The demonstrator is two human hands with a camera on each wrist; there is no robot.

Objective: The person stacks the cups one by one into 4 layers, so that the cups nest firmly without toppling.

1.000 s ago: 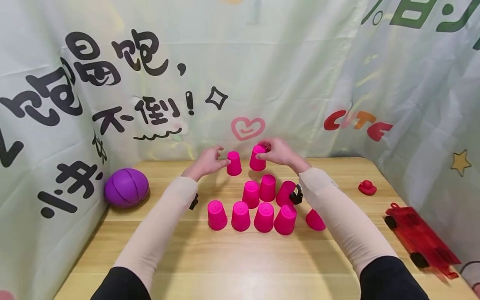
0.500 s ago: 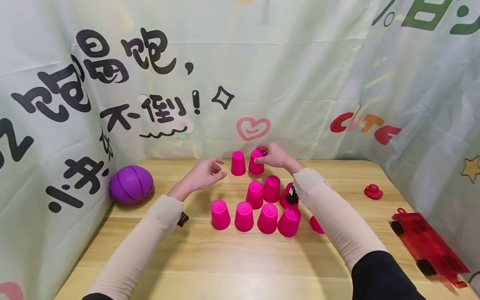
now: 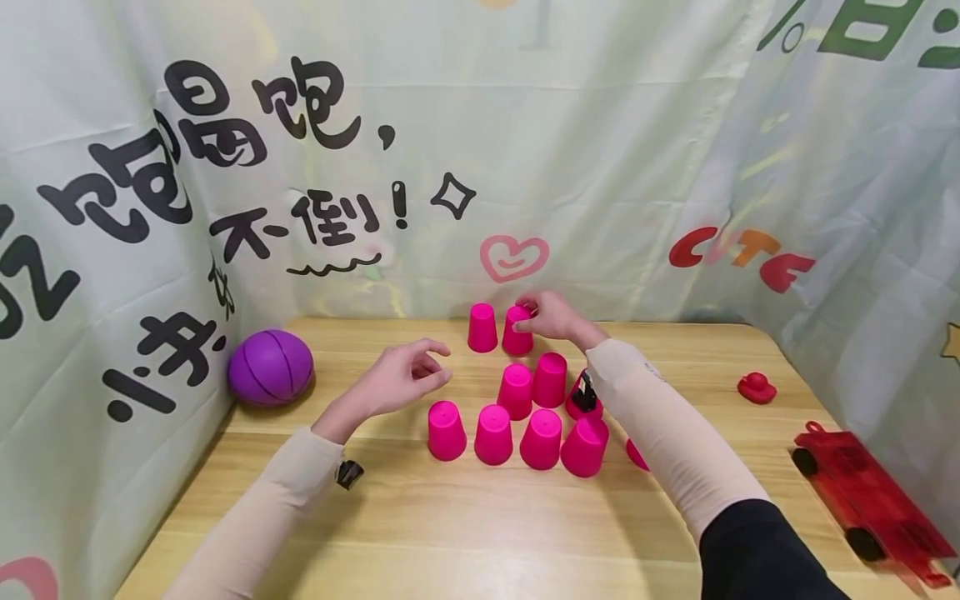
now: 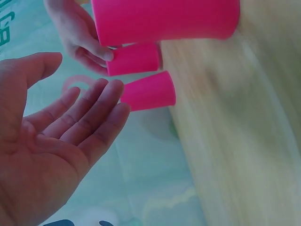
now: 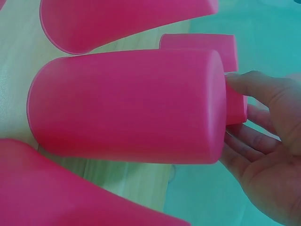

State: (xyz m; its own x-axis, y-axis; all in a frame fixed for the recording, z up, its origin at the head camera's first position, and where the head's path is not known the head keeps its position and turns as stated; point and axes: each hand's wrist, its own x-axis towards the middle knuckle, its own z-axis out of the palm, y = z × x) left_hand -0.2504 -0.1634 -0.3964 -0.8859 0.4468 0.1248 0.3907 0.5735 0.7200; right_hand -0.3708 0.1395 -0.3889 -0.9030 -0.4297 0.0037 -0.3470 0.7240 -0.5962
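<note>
Two upside-down pink cups stand side by side at the back of the table in the head view. My right hand (image 3: 553,315) holds the right one, a pink cup (image 3: 518,340), near its top between thumb and fingers. Just left of it is the other back cup (image 3: 482,327), touched by neither hand. My left hand (image 3: 401,379) hovers left of the cups with loosely bent fingers and holds nothing; its palm (image 4: 51,155) shows bare in the left wrist view. In the right wrist view, a nearer cup (image 5: 127,106) partly hides the held one.
In front stand a middle row of three cups (image 3: 516,392) and a front row of several cups (image 3: 493,435). Another cup (image 3: 637,454) is mostly behind my right sleeve. A purple ball (image 3: 271,367) lies left; a small red hat-shaped toy (image 3: 757,387) and red toy car (image 3: 870,500) lie right.
My left hand has moved off the left back cup, leftward and toward me. The right back cup, in my right hand, has come closer to the left one. The head view has shifted slightly.
</note>
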